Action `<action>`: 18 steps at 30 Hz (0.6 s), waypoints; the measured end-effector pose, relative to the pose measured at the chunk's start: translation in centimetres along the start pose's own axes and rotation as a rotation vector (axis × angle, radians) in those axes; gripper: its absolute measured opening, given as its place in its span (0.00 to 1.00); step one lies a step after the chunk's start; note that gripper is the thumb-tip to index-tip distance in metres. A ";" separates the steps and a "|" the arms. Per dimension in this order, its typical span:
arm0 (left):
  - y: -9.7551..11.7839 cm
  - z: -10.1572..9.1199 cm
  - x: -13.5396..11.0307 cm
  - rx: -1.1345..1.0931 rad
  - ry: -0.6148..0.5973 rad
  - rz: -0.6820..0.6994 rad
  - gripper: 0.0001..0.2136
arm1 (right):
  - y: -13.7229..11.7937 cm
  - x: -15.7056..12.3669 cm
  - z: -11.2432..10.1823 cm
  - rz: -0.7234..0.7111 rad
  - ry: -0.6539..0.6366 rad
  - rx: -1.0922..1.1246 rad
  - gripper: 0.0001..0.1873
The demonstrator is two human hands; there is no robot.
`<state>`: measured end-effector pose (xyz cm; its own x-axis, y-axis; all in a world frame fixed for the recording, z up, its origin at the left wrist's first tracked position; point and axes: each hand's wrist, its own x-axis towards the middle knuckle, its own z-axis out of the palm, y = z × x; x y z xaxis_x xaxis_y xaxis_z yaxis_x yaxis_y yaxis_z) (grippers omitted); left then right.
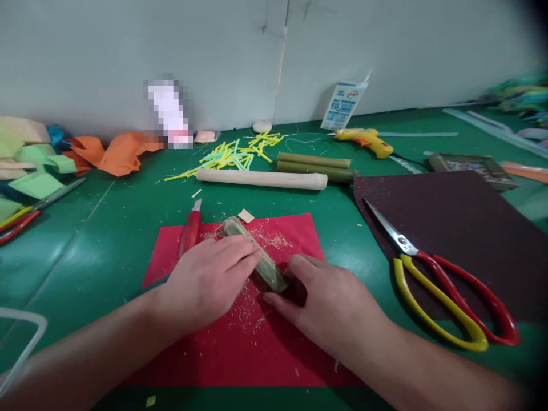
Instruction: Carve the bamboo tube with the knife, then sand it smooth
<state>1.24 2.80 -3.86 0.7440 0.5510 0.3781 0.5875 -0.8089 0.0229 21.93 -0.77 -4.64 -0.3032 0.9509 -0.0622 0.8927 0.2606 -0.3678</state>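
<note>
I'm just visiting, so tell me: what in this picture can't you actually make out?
Head view only.
- Bamboo piece: middle and near end hidden under the left hand and right hand.
- Red knife: handle end behind the left hand.
- Object by the wall: blurred out.
- Packet: print too small to read.
- White frame: cut off by the left edge.
</note>
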 end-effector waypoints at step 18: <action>-0.3 0.3 0.2 0.040 0.070 -0.036 0.11 | 0.1 0.2 -0.3 0.005 0.058 -0.040 0.11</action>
<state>1.31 3.26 -4.09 0.6990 0.5623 0.4417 0.6264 -0.7795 0.0012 22.09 -0.49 -4.41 -0.2797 0.9600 -0.0103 0.9072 0.2608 -0.3302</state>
